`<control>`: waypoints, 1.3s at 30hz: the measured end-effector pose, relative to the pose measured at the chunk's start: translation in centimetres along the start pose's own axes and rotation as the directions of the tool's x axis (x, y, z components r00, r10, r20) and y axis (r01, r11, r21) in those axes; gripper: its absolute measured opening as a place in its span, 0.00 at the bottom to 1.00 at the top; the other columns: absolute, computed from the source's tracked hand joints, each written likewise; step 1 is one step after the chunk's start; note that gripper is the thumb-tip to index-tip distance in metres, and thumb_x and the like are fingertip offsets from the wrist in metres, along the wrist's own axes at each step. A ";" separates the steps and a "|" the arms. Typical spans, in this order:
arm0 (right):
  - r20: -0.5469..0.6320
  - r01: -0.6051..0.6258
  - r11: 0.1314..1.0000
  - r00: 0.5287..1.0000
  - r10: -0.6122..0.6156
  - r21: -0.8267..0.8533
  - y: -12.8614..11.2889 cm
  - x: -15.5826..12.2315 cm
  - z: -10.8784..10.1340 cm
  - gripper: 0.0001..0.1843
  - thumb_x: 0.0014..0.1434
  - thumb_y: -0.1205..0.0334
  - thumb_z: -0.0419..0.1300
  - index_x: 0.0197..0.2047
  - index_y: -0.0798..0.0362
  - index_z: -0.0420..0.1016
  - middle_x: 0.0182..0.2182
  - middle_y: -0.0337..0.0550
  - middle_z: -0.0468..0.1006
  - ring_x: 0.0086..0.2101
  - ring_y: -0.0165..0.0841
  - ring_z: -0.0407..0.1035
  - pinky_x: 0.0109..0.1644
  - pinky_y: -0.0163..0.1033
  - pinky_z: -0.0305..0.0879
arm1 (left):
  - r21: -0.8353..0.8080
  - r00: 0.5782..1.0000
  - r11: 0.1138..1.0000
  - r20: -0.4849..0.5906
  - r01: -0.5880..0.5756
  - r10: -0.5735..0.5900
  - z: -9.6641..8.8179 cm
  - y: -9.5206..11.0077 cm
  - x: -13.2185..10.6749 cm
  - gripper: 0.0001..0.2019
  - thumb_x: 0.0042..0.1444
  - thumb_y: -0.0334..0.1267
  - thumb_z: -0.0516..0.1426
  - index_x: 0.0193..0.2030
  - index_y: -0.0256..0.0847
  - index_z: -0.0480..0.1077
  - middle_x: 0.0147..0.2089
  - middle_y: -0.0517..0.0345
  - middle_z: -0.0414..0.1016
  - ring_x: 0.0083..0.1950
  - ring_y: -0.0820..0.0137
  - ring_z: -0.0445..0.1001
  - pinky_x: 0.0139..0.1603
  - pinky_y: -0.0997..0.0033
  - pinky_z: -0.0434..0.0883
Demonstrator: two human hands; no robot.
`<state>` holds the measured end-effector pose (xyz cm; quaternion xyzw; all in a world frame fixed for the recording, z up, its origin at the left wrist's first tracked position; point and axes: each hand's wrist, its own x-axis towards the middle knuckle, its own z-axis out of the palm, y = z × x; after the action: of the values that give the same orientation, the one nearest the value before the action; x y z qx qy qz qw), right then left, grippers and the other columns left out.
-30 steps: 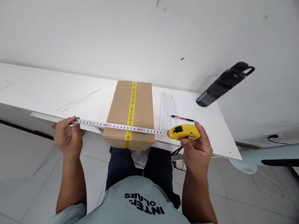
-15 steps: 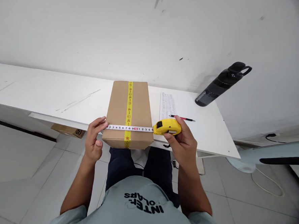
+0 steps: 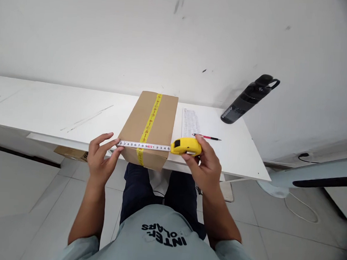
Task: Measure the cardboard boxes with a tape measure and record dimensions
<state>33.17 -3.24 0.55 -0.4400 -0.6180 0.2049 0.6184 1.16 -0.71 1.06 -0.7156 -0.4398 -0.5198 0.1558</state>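
A brown cardboard box [image 3: 156, 123] sealed with a strip of yellow printed tape sits at an angle on the white desk, its near end close to the front edge. My right hand [image 3: 206, 165] grips a yellow tape measure [image 3: 186, 146] at the box's right side. The white blade [image 3: 144, 146] stretches across the box top near its close edge, with the red 10 mark about mid-span. My left hand [image 3: 103, 157] pinches the blade's end at the box's left corner with thumb and index finger; the other fingers are spread. The end hook is hidden by the fingertips.
Right of the box lies a sheet of paper with writing [image 3: 190, 123] and a red and black pen [image 3: 206, 137]. A black bottle [image 3: 247, 101] stands farther right, near the wall. Another cardboard box [image 3: 70, 153] shows below the desk at left.
The box has turned clockwise, its far end swinging right. My left thumb has come up to the blade's end. Both hands and the tape measure appear slightly farther left as the view shifts.
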 end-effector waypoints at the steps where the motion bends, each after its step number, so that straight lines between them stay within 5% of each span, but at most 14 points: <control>1: 0.000 0.058 0.998 0.998 -0.058 0.004 -0.4 -0.4 0.0 0.32 0.56 0.60 0.73 0.63 0.38 0.74 0.49 0.46 0.81 0.45 0.42 0.76 0.43 0.47 0.78 | 0.035 0.998 0.997 -0.020 -0.067 0.068 -0.3 0.3 0.5 0.15 0.58 0.35 0.66 0.52 0.49 0.76 0.52 0.53 0.79 0.53 0.63 0.78 0.59 0.55 0.74; 4: 0.020 0.149 0.981 0.988 -0.153 0.127 -2.2 -2.6 0.1 0.34 0.51 0.60 0.77 0.60 0.37 0.74 0.45 0.45 0.81 0.43 0.42 0.77 0.40 0.46 0.78 | -0.023 0.969 0.970 -0.056 -0.243 0.241 -1.3 2.6 0.9 0.17 0.54 0.30 0.68 0.49 0.49 0.76 0.44 0.58 0.81 0.45 0.66 0.79 0.60 0.54 0.73; 8: 0.046 -0.170 0.933 0.985 0.164 0.318 -4.0 -6.4 0.0 0.31 0.50 0.49 0.77 0.55 0.41 0.74 0.41 0.45 0.80 0.35 0.38 0.77 0.35 0.42 0.78 | -0.311 0.925 0.902 0.136 -0.300 0.355 -1.2 7.7 -0.8 0.17 0.57 0.32 0.67 0.51 0.52 0.75 0.36 0.65 0.82 0.35 0.72 0.78 0.55 0.62 0.73; 11: 0.131 -0.510 0.759 0.854 0.504 0.404 -3.8 -8.2 -0.8 0.29 0.51 0.47 0.75 0.53 0.44 0.73 0.38 0.41 0.79 0.27 0.31 0.72 0.28 0.36 0.73 | -0.492 0.917 0.860 0.267 -0.134 0.296 1.0 10.2 -2.6 0.31 0.60 0.38 0.66 0.67 0.52 0.61 0.33 0.68 0.82 0.28 0.76 0.75 0.47 0.68 0.72; 14: 0.199 -0.681 0.573 0.705 0.681 0.455 -2.1 -9.6 -1.7 0.26 0.54 0.48 0.73 0.52 0.45 0.71 0.36 0.36 0.77 0.18 0.21 0.61 0.18 0.29 0.61 | -0.558 0.884 0.830 0.378 -0.018 0.274 4.2 11.1 -4.3 0.41 0.60 0.46 0.66 0.73 0.48 0.50 0.33 0.67 0.82 0.27 0.75 0.74 0.41 0.70 0.72; 18: 0.315 -0.766 0.440 0.610 0.727 0.468 0.1 -11.1 -1.8 0.27 0.55 0.45 0.72 0.51 0.46 0.69 0.36 0.34 0.76 0.17 0.20 0.60 0.15 0.27 0.55 | -0.505 0.717 0.848 0.650 0.160 0.252 8.0 11.4 -6.5 0.45 0.47 0.54 0.72 0.69 0.47 0.60 0.55 0.46 0.79 0.53 0.58 0.80 0.52 0.58 0.77; 21: 0.430 -0.752 0.534 0.659 0.617 0.387 1.3 -10.4 -2.3 0.26 0.59 0.42 0.68 0.54 0.46 0.69 0.35 0.36 0.77 0.21 0.25 0.68 0.19 0.30 0.61 | -0.541 0.607 0.729 0.764 0.419 0.219 9.6 12.0 -8.0 0.48 0.43 0.47 0.75 0.70 0.47 0.59 0.65 0.40 0.71 0.64 0.53 0.75 0.61 0.51 0.76; 25: 0.411 -0.388 0.917 0.824 0.390 -0.092 4.6 -4.4 -5.5 0.26 0.63 0.38 0.61 0.54 0.49 0.77 0.38 0.45 0.83 0.34 0.37 0.77 0.41 0.44 0.74 | -0.477 0.555 0.565 0.831 0.674 0.039 9.7 12.9 -9.2 0.41 0.49 0.45 0.72 0.67 0.47 0.60 0.62 0.42 0.75 0.59 0.56 0.79 0.57 0.53 0.78; 26: 0.295 -0.316 0.907 0.871 0.393 -0.277 5.9 -2.1 -6.6 0.27 0.68 0.40 0.55 0.58 0.50 0.76 0.40 0.48 0.83 0.36 0.40 0.77 0.44 0.47 0.73 | -0.451 0.534 0.537 0.845 0.713 0.000 9.7 13.1 -9.2 0.40 0.49 0.46 0.72 0.67 0.47 0.61 0.62 0.42 0.75 0.59 0.56 0.79 0.57 0.53 0.78; 28: 0.106 -0.270 0.714 0.895 0.434 -0.646 8.9 2.6 -8.9 0.30 0.73 0.50 0.48 0.71 0.55 0.63 0.40 0.54 0.83 0.35 0.43 0.76 0.43 0.49 0.71 | -0.401 0.500 0.532 0.865 0.746 -0.050 9.8 13.3 -9.0 0.39 0.51 0.47 0.71 0.66 0.46 0.61 0.61 0.42 0.76 0.58 0.56 0.79 0.57 0.52 0.78; 30: 0.096 -0.205 0.476 0.840 0.534 -0.855 12.0 6.7 -10.6 0.33 0.72 0.58 0.49 0.76 0.59 0.51 0.37 0.56 0.83 0.34 0.46 0.76 0.40 0.48 0.68 | -0.374 0.508 0.624 0.860 0.686 -0.043 10.6 13.4 -8.2 0.39 0.50 0.48 0.71 0.66 0.46 0.62 0.59 0.43 0.77 0.58 0.56 0.79 0.58 0.51 0.77; 31: 0.130 -0.156 0.411 0.799 0.587 -0.898 13.3 8.2 -11.1 0.31 0.71 0.61 0.49 0.74 0.61 0.55 0.37 0.59 0.83 0.35 0.48 0.77 0.40 0.47 0.67 | -0.372 0.528 0.691 0.849 0.620 -0.017 11.3 13.4 -7.8 0.39 0.49 0.50 0.72 0.65 0.46 0.63 0.58 0.44 0.77 0.58 0.55 0.79 0.59 0.50 0.76; 35: 0.274 -0.040 0.466 0.763 0.585 -0.884 16.2 9.8 -11.3 0.18 0.71 0.61 0.51 0.56 0.61 0.75 0.42 0.63 0.83 0.41 0.48 0.76 0.41 0.45 0.64 | -0.410 0.614 0.850 0.778 0.330 0.137 15.7 12.8 -5.7 0.40 0.48 0.52 0.72 0.65 0.43 0.63 0.59 0.42 0.77 0.60 0.51 0.77 0.63 0.47 0.73; 39: 0.263 -0.082 0.576 0.831 0.490 -0.814 16.1 7.6 -10.1 0.21 0.74 0.55 0.45 0.60 0.55 0.69 0.44 0.53 0.82 0.40 0.41 0.75 0.42 0.41 0.64 | -0.448 0.656 0.869 0.723 0.208 0.216 19.8 11.9 -4.7 0.39 0.54 0.50 0.69 0.66 0.39 0.59 0.64 0.39 0.74 0.66 0.51 0.73 0.68 0.45 0.69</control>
<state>48.57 8.35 -6.32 -0.6963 -0.6899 0.1177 0.1589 22.27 3.81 -8.44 -0.8813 -0.3142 -0.2691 -0.2282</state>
